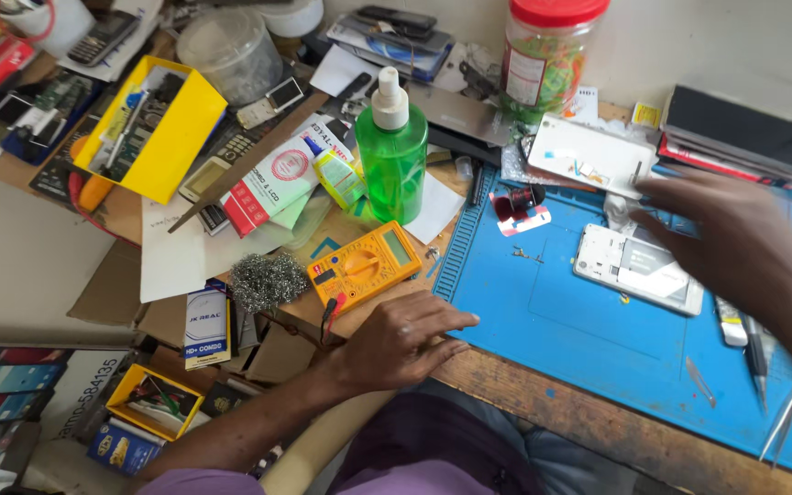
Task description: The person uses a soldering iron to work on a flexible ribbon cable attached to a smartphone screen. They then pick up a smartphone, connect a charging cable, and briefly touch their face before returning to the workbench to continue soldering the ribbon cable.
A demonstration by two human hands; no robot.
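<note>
**A:** Status of the disassembled phone (639,269): it lies on the blue work mat (552,321), rear side up, back cover off, white inner frame exposed. A few small loose parts, likely screws (524,253), lie on the mat just left of it. I judge the opening stage complete and the internal work not yet started.

**B:** Hand positions?

**A:** The right hand (735,229) hovers above the phone's right end, fingers spread and released, grasping nothing. It is motion-blurred, so contact with the phone cannot be confirmed. The left hand (405,341) rests flat at the tabletop (598,422) edge, fingers extended and relaxed, fingertips at the left border of the mat, holding nothing.

**B:** Tools?

**A:** 1 pair of tweezers (781,422) and several slim tools (755,353) lie on the mat to the right of the phone, untouched. 1 yellow multimeter (366,264) sits just beyond the left hand, off the mat, its leads not in use. 1 green spray bottle (392,151) stands behind the multimeter. A white panel (590,154), possibly the removed cover, lies at the far edge of the mat.

**B:** Remaining work?

**A:** By my estimate, most of it: no tool is picked up, no probe is applied, and the phone is not reassembled.
</note>
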